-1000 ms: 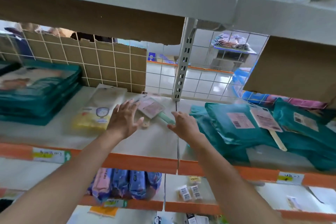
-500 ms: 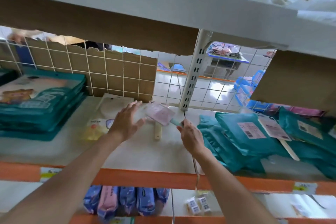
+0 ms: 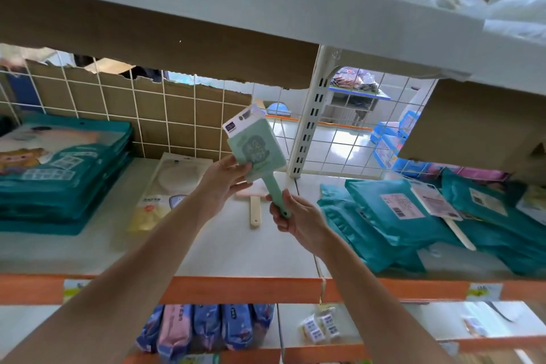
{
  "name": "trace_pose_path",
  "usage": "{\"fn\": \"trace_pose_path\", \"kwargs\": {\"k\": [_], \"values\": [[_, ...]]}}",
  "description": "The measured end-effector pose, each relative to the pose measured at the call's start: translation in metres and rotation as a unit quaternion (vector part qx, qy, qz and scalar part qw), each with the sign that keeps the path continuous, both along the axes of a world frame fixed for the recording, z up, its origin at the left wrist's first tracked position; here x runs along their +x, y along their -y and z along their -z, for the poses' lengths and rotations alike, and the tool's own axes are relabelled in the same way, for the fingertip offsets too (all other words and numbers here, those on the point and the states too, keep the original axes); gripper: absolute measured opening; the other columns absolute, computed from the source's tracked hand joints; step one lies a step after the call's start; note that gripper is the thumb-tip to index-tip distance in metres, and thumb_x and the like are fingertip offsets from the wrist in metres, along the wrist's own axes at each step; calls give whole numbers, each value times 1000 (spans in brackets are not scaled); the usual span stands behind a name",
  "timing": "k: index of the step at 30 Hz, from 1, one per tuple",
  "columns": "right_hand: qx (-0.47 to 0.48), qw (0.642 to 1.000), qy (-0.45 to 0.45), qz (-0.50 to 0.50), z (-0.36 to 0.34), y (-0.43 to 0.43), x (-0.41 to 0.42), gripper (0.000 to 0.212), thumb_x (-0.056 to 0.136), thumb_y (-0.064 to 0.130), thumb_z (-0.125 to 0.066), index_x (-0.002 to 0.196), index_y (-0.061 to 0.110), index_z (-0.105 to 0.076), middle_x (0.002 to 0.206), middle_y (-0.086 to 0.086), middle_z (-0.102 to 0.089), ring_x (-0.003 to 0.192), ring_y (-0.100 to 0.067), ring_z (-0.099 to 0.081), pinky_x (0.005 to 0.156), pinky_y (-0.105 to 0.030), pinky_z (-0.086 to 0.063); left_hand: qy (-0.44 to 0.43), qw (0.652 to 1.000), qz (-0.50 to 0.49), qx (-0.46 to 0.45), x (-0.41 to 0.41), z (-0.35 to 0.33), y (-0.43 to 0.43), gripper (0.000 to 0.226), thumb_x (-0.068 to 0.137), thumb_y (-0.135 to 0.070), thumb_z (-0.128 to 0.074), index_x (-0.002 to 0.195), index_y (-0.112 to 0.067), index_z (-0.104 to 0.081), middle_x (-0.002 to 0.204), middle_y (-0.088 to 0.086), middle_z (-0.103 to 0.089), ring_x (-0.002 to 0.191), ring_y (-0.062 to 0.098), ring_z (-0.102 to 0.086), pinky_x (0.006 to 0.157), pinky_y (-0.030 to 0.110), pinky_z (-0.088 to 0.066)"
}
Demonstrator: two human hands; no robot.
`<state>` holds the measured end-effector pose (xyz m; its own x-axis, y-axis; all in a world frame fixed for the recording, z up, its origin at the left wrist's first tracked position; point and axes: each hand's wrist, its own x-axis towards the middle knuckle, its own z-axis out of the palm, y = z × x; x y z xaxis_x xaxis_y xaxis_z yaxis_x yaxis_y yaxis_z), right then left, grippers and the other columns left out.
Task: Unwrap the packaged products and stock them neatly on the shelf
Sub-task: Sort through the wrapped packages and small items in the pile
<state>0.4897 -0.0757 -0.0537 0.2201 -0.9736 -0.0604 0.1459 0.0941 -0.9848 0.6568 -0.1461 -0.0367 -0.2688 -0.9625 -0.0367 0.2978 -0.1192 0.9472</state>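
Above shelf (image 3: 206, 251) | left hand (image 3: 220, 183) pinches green brush (image 3: 255, 148) head | right hand (image 3: 298, 221) grips handle

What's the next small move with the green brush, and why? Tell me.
Probably lower the green brush and lay it flat on the shelf beside the cream-handled brush. The right hand grips its handle, the left hand holds its head, and it hangs above the board.
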Motion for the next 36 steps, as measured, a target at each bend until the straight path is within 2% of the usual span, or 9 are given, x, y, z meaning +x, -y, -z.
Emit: {"fn": "trace_pose_path", "kwargs": {"k": [3,6,8,10,14,18,26,31,36], "values": [[-8,1000,-17,12,-1,-3,5,36,102,24,-25,97,6,-56,70,-5,-53,55,-11,-45,53,-20,-37,-18,1000,-17,18,4,2,2,16,91,-4,-52,97,-15,-61,81,-3,-71,77,14,-67,63,24,-55],[-39,984,-149,83,6,1,5,37,102,20,-28,114,-3,-54,88,-12,-61,75,-14,-57,69,-19,-47,10,999,-41,25,10,2,4,18,92,-5,-51,106,-11,-60,93,4,-68,87,20,-64,72,31,-54],[-96,925,-336,151,18,5,-2,33,101,22,-37,122,1,-53,109,-15,-62,96,-20,-59,86,-24,-47,27,996,-74,39,12,1,9,19,94,-4,-49,111,-8,-57,94,6,-65,85,20,-63,77,34,-52],[-116,854,-474,182,31,5,-9,36,98,26,-45,131,10,-48,128,-11,-56,116,-22,-52,96,-30,-40,52,992,-103,58,12,0,14,17,94,-4,-50,109,-8,-56,97,7,-64,80,19,-63,72,32,-52],[-88,786,-594,146,53,10,-12,54,97,30,-43,146,17,-27,150,-7,-32,137,-22,-29,112,-35,-22,145,979,-124,70,4,3,23,24,91,-2,-54,115,-2,-55,109,12,-61,90,23,-60,62,27,-51],[-72,764,-629,127,63,19,-12,57,98,32,-36,149,20,-17,156,-5,-19,144,-20,-12,116,-34,-7,187,967,-146,90,-5,13,37,40,90,-2,-55,129,-2,-47,117,12,-58,98,25,-59,65,29,-51],[-81,758,-637,116,67,23,-14,55,98,35,-33,149,20,-18,157,-2,-17,145,-16,-10,116,-31,-1,285,945,-142,71,-18,35,60,48,89,-8,-60,134,-5,-46,124,14,-58,105,28,-61,67,26,-52],[-83,755,-639,120,67,23,-13,56,98,36,-33,149,19,-18,157,-2,-17,145,-15,-10,116,-30,0,326,931,-159,52,-19,48,64,43,89,-8,-60,131,-2,-50,125,13,-59,108,25,-60,89,28,-46],[-83,752,-643,121,68,24,-13,55,98,36,-34,148,20,-20,156,-2,-19,145,-15,-11,116,-31,-1,410,896,-170,1,-20,52,61,40,90,-17,-60,128,-6,-54,124,11,-60,109,26,-57,81,23,-39]]}}
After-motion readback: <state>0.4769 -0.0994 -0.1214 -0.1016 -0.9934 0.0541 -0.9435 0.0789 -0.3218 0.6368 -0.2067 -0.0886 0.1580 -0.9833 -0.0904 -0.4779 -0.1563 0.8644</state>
